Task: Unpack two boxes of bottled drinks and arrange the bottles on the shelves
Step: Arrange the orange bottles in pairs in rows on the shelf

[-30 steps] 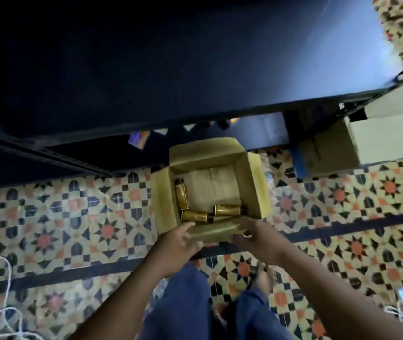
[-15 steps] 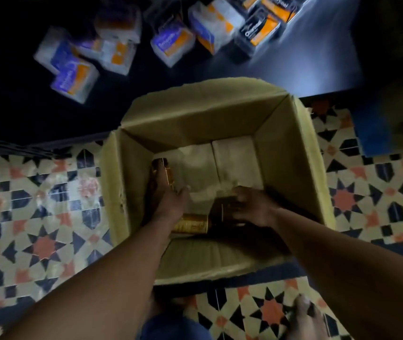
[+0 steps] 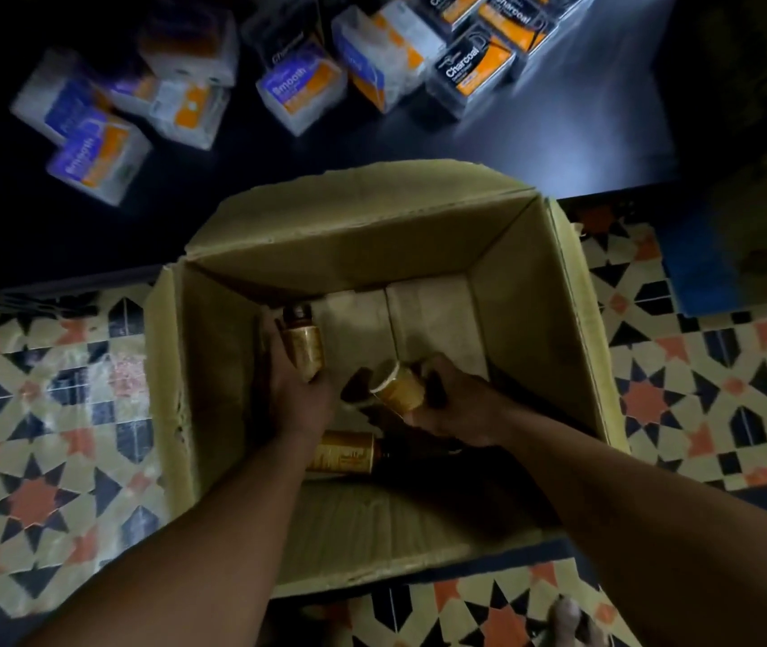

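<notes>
**Cardboard box** (image 3: 535, 319): one, open at the top with its flaps folded out. It stands on the floor in the middle of the scene, its far side against a low dark shelf (image 3: 559, 147). Three brown bottles with gold labels are inside.

**Left bottle** (image 3: 304, 345): lies along the box's left wall, dark cap pointing far. The left hand (image 3: 300, 394) grasps its near end, fingers curled round the body.

**Right bottle** (image 3: 395, 389): just right of centre in the box and tilted. The right hand (image 3: 456, 408) grasps it from the right, fingers wrapped round the label. I cannot tell whether it is clear of the box bottom.

**Third bottle** (image 3: 344, 452): lies on its side on the box bottom by the near wall, between the two forearms. Neither hand is on it.

**Small packs** (image 3: 300, 88): white, blue and orange, some marked "Smooth". They are scattered over the far left and middle of the shelf.

**Black packs** (image 3: 472, 72): black and orange, marked "Charcoal", grouped at the far right of the shelf.

**Floor** (image 3: 45, 436): star-patterned tiles in cream, orange and dark blue, on both sides of the box.

**Bare foot** (image 3: 568, 623): at the near edge, right of the box.
</notes>
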`<state>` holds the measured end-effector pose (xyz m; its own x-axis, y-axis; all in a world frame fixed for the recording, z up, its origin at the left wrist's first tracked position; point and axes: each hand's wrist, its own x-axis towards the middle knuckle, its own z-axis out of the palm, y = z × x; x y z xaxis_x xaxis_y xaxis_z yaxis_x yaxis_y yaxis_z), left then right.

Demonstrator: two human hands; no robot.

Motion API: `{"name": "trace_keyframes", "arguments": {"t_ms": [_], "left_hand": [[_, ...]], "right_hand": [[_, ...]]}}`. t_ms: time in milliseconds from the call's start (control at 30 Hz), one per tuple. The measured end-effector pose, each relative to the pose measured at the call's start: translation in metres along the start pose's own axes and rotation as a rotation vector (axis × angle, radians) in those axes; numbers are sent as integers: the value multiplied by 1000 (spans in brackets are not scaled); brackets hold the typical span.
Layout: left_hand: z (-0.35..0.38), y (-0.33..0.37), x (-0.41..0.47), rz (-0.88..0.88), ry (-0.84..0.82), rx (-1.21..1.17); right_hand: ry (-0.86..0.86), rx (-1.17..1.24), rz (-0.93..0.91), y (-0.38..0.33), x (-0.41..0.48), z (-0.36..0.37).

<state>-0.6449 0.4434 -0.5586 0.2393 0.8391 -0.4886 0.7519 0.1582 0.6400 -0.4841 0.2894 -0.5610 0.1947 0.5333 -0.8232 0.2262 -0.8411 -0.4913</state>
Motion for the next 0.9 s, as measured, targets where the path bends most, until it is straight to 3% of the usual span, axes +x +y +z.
{"name": "trace_keyframes", "arguments": {"t_ms": [100, 233, 567, 900], "left_hand": [[-16, 19, -12, 89, -70, -101], [-36, 34, -23, 141, -176, -183], [-34, 18, -21, 111, -88, -318], [-45, 41, -24, 171, -172, -328]], "right_hand": [[60, 127, -9, -7, -14, 5], [-41, 156, 43, -11, -28, 12], [57, 11, -46, -12, 10, 46], [266, 704, -103, -51, 4, 21]]}}
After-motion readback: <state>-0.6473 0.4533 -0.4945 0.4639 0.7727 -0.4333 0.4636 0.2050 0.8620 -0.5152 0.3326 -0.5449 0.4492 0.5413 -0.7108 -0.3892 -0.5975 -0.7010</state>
